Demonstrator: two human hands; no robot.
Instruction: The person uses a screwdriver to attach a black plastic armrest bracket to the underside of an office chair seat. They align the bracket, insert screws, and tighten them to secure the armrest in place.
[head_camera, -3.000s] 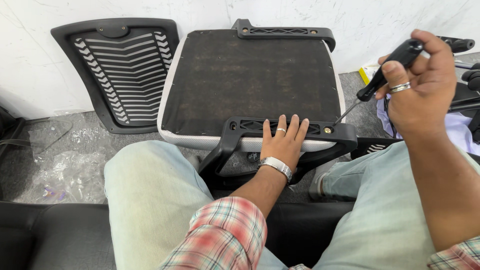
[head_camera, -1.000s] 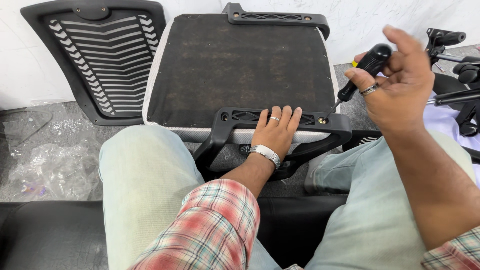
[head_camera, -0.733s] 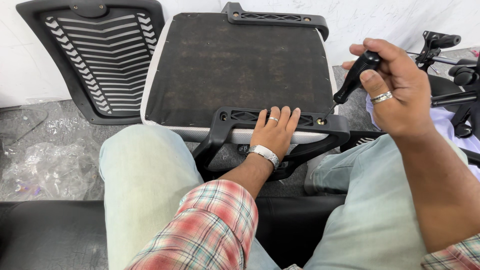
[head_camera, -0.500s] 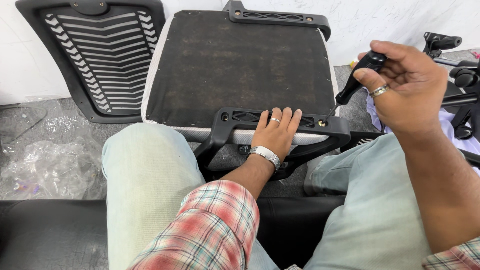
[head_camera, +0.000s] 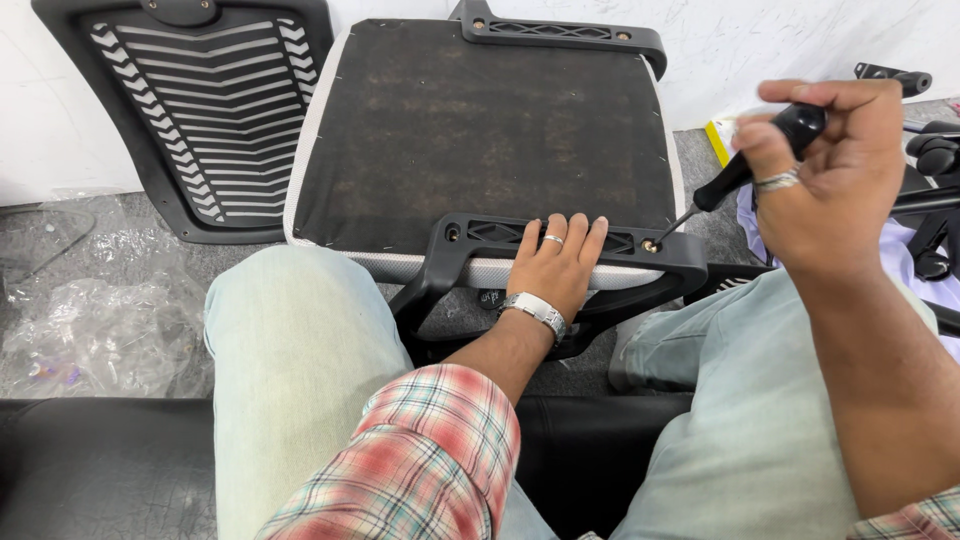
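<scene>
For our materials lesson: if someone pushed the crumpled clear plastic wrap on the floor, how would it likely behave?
The plastic wrap looks thin and crumpled, so it is probably floppy and very light. On the smooth-looking floor it would likely slide and fold rather than roll.

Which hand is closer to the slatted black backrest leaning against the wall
Left. The left hand lies flat on the black armrest bracket, to the right of the slatted backrest. The right hand, gripping a screwdriver, is far off at the right edge.
</scene>
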